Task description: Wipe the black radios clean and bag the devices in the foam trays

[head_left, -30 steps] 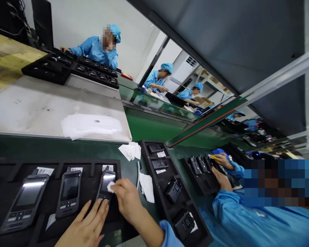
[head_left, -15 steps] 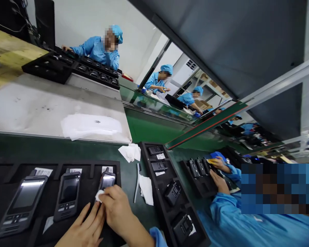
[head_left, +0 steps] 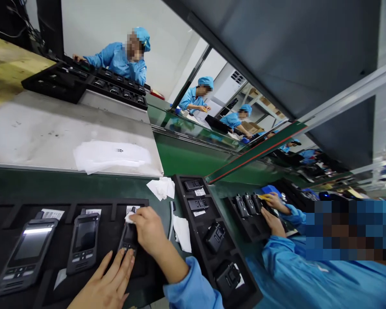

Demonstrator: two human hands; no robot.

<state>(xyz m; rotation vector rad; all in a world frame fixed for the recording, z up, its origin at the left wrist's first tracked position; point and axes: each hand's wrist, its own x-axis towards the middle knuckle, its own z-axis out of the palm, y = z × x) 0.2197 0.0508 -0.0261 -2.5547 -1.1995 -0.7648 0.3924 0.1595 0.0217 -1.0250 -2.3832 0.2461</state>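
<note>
A rugged handheld phone with a stub antenna (head_left: 128, 237) lies face up in the right end of a black foam tray (head_left: 107, 227). My left hand (head_left: 106, 281) rests flat with outstretched fingertips on its lower keys. Pinched in my right hand (head_left: 152, 229) is a small white wipe (head_left: 129, 218), pressed against the top of the phone's screen. To the left, a second phone (head_left: 84, 240) and a larger-looking third phone (head_left: 27, 253) lie in the same tray. White barcode labels (head_left: 53, 213) stick out behind the phones.
Right of my hands, a black tray (head_left: 209, 253) holds several devices. Near it lie a brush (head_left: 171, 219), a white cloth (head_left: 182, 234) and white scraps (head_left: 161, 188). A co-worker's hands (head_left: 273, 214) work over another tray. White sheets (head_left: 112, 155) lie on the raised shelf.
My right hand has moved the wipe from the lower part of the phone's screen up to its top end. My left hand stays on the lower part, its fingertips now visible on the keys.
</note>
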